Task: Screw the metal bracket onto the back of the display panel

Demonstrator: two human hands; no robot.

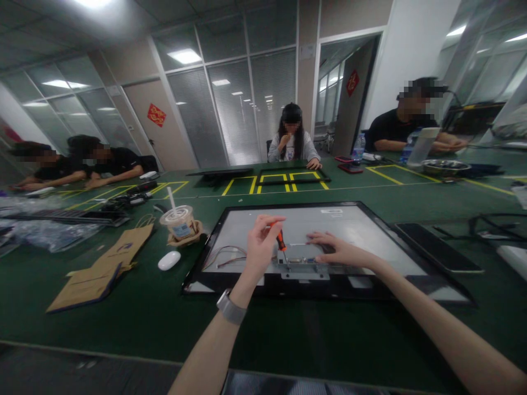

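A flat display panel (239, 222) with a black frame lies on the table in front of me, its pale back facing up. My left hand (262, 241), with a watch on the wrist, is closed around the handle of an orange-and-black screwdriver (281, 240). The screwdriver stands nearly upright, its tip down at a metal bracket with ports (302, 269) near the panel's front edge. Fingers stretched, my right hand (340, 250) rests over the right part of that bracket. Loose thin wires (226, 258) run across the panel to the left.
Left of the panel are a white mouse (169, 260), an iced drink cup (180, 224) in a carrier and a paper bag (102, 269). A dark phone-like slab (436, 247) and cables lie right. Several people sit around the green table (144, 323); one touches a black frame (294, 176).
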